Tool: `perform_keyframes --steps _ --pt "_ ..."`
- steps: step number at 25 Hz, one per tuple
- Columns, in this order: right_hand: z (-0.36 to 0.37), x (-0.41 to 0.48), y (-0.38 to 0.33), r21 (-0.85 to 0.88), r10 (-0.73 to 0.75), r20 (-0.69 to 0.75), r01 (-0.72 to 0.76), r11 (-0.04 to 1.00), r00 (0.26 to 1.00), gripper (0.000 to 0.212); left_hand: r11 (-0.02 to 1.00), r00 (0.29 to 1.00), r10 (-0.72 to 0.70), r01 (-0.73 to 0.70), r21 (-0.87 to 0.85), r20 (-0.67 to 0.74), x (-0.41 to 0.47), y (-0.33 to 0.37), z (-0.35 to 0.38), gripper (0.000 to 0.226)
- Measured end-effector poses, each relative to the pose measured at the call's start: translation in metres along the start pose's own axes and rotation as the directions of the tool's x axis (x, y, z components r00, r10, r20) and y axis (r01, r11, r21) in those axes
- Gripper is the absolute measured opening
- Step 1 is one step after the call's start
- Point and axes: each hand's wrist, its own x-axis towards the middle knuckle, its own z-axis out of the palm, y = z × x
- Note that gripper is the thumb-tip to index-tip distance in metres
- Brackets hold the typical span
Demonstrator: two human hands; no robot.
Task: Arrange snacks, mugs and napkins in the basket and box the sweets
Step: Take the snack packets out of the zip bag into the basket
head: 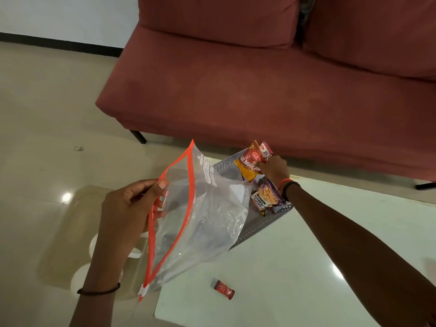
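My left hand [132, 206] grips the orange zip rim of a clear plastic bag [200, 218], held open and tilted over the table's left edge. My right hand [274, 168] holds a red and yellow snack packet [250, 164] upright inside the grey perforated basket [257, 225]. A purple peanut packet [266, 197] lies in the basket beside my right wrist. One small red wrapped sweet [224, 289] lies on the white table [295, 267] near its front edge. The bag hides the basket's left part.
A red sofa [259, 90] stands just behind the table. White round objects [94, 244] show on the floor under the glass-like left side, partly behind my left arm. Beige tiled floor [47, 114] spreads to the left.
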Motion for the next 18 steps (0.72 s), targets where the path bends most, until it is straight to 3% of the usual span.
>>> perform_keyframes --steps 9,15,18 --pt "0.033 0.014 0.006 -0.267 0.019 -0.001 -0.019 0.963 1.0 0.038 0.999 0.999 -0.04 0.04 0.011 0.004 0.024 -0.011 -0.002 0.007" --pt "0.028 0.016 -0.001 -0.493 -0.077 -0.044 0.045 0.869 0.996 0.031 0.999 0.999 -0.051 0.051 0.002 0.01 0.027 -0.004 0.004 0.007" --pt "0.015 0.011 -0.012 -0.469 -0.049 -0.032 0.028 0.883 0.998 0.032 0.999 0.999 -0.036 0.035 0.028 0.02 0.025 -0.002 0.005 0.007"
